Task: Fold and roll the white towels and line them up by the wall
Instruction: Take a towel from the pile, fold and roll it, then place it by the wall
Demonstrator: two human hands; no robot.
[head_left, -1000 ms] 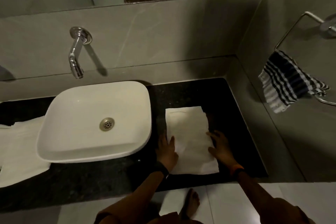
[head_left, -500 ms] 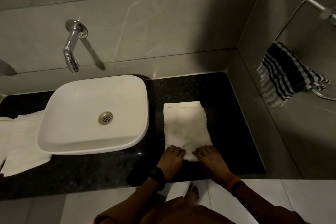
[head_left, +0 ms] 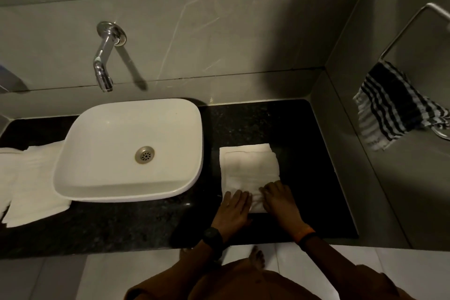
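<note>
A folded white towel lies on the black counter to the right of the basin. Its near end is curled into a small roll. My left hand presses on the roll's left part and my right hand on its right part, fingers bent over the cloth. More white towels lie spread flat on the counter left of the basin, partly tucked under its rim. The back wall rises behind the counter.
A white square basin sits on the counter under a chrome wall tap. A striped dark cloth hangs from a metal ring on the right wall. Pale floor tiles and a bare foot show below the counter edge.
Both hands moved from the towel's sides to its near end and began curling it up. The flat part of the towel has grown shorter as the roll moved away from me.
</note>
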